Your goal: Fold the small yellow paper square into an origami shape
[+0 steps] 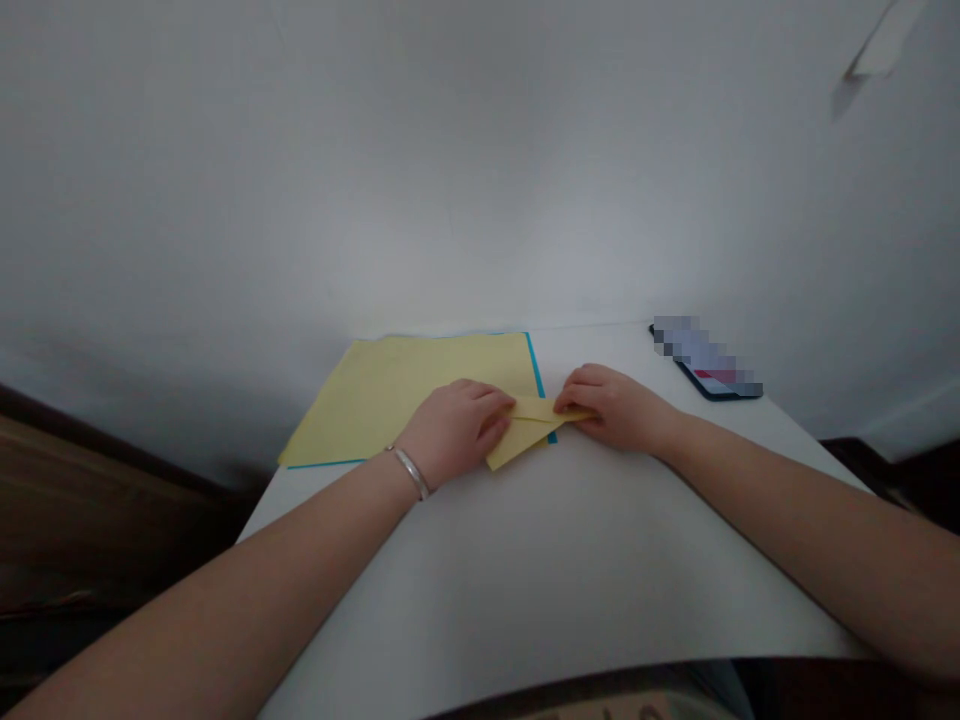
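Note:
Between my two hands is a folded piece of yellow paper (526, 436), with a crease running across it and a pointed corner toward me. My left hand (459, 425), a silver bangle on its wrist, pinches the paper's left end between thumb and fingers. At the narrow right end, my right hand (611, 408) grips the paper with bent fingers; its thumb is partly hidden. Behind the left hand lies a large yellow sheet (390, 390), with a blue edge showing along its right and front sides.
A phone (709, 362) with a blurred-out screen lies at the table's back right. The white table (525, 580) meets a pale wall (450, 180) at the back. Brown wooden furniture (82, 490) stands at the left. A torn flap (885, 45) hangs from the wall, upper right.

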`<action>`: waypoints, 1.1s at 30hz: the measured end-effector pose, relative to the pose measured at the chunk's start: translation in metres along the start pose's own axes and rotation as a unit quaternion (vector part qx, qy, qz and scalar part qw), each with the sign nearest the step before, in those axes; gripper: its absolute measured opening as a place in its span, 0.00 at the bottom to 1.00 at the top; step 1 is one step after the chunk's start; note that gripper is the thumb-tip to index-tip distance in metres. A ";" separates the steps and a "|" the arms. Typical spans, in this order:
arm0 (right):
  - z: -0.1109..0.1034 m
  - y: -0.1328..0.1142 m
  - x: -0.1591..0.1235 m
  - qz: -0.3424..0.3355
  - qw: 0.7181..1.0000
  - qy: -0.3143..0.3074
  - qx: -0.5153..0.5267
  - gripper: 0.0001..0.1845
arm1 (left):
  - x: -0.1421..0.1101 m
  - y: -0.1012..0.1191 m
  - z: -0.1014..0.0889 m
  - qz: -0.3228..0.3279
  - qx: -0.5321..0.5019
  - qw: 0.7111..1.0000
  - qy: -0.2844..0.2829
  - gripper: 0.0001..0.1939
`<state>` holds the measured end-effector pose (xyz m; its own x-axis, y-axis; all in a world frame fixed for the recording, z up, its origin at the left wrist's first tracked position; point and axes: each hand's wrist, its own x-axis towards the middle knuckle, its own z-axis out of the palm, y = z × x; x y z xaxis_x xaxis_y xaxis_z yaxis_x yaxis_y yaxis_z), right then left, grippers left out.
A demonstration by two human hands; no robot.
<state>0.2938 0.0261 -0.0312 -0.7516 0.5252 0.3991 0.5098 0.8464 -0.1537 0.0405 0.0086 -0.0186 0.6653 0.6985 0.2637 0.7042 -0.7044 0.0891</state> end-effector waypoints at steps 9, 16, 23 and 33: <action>-0.002 -0.011 0.003 -0.003 0.999 -0.015 0.036 0.15 | -0.001 0.014 0.002 0.074 -0.028 0.997 -0.013 0.23; -0.009 -0.007 0.002 0.027 0.995 -0.038 0.086 0.20 | 0.000 0.010 0.006 0.068 -0.009 0.998 -0.009 0.19; -0.007 -0.013 0.003 0.036 0.998 -0.045 0.031 0.15 | 0.001 0.009 0.008 0.061 0.001 0.998 0.000 0.18; -0.003 -0.009 0.004 0.133 0.991 0.008 0.017 0.04 | 0.001 0.011 0.009 0.152 -0.002 0.988 0.029 0.13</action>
<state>0.2875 0.0198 -0.0255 -0.5861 0.7289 0.3540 0.6747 0.6809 -0.2850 0.0510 0.0028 -0.0256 0.8300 0.4468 0.3339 0.4739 -0.8806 0.0004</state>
